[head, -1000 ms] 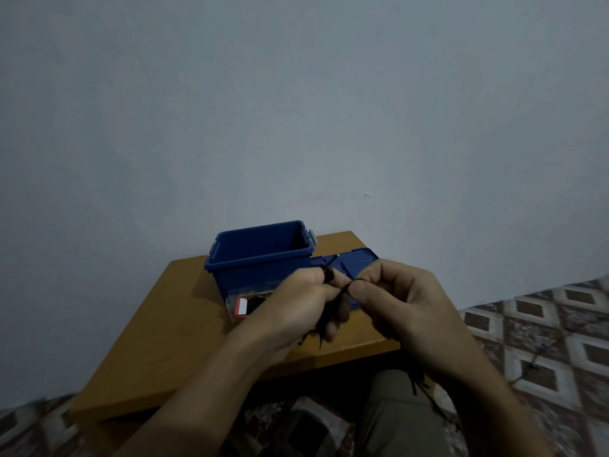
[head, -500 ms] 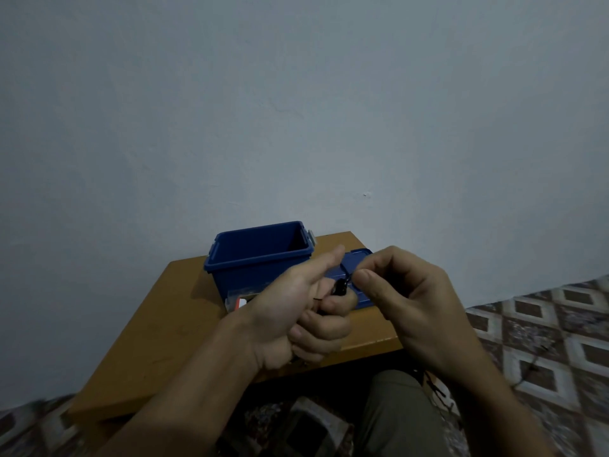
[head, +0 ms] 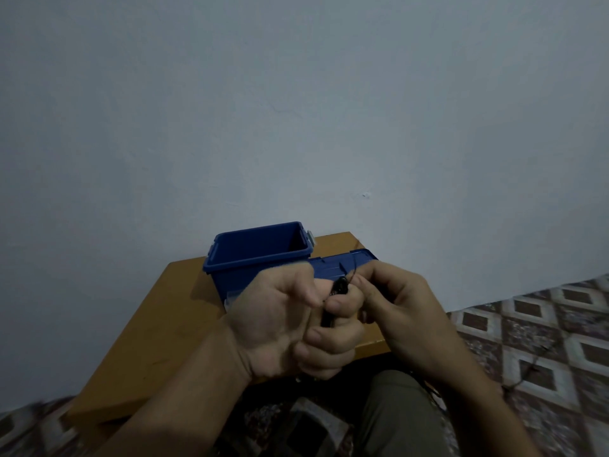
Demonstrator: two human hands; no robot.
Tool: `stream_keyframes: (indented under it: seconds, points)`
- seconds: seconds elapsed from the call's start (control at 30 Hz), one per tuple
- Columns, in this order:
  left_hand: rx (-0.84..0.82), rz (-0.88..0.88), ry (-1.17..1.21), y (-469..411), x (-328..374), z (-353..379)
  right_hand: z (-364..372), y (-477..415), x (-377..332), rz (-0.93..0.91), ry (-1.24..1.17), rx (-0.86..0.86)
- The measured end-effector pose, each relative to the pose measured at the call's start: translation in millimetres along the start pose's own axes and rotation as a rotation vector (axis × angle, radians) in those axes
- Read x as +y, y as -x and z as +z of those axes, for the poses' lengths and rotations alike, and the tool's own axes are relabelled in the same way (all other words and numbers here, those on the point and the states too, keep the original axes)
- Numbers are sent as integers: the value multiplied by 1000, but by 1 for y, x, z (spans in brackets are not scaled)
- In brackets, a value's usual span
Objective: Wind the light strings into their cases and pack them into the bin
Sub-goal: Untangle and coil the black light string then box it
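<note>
Wooden table (head: 158, 328) is holding the open blue bin (head: 257, 258); left hand (head: 296, 321) is fisting the dark light string (head: 339, 288), right hand (head: 395, 305) is pinching its strand, still winding; next is feeding slack evenly.

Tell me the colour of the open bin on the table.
Blue bin, seen in the head view.

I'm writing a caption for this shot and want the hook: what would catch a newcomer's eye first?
First, the two bare hands meeting low in the middle: the left hand curled around a dark bundle of thin black light string, the right hand pinching its strand. Just behind them an open blue plastic bin stands on a small orange-brown wooden table, its flat blue lid lying beside it.
</note>
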State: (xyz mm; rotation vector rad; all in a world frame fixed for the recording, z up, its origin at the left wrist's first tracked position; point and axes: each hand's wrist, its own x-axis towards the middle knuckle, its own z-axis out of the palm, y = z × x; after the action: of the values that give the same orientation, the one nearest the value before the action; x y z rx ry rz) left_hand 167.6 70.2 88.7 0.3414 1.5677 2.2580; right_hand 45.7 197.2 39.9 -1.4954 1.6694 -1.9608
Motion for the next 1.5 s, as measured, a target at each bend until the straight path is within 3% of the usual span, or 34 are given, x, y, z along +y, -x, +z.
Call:
stream_keyframes:
  seconds: [0.23,0.57,0.93,1.17,1.5]
  points:
    - [203,33,-70,-3,-4,-3,-1,0,4,38,11,-11]
    - [220,190,-24,-7,1,1,2,0,4,45,-34,-7]
    - [473,359,113,-5,16,8,8,3,10,163,178,-73]
    - [506,452,126,-12,19,10,9,4,5,205,258,-222]
    - [690,556,111,-16,21,2,-2,6,-18,302,229,-361]
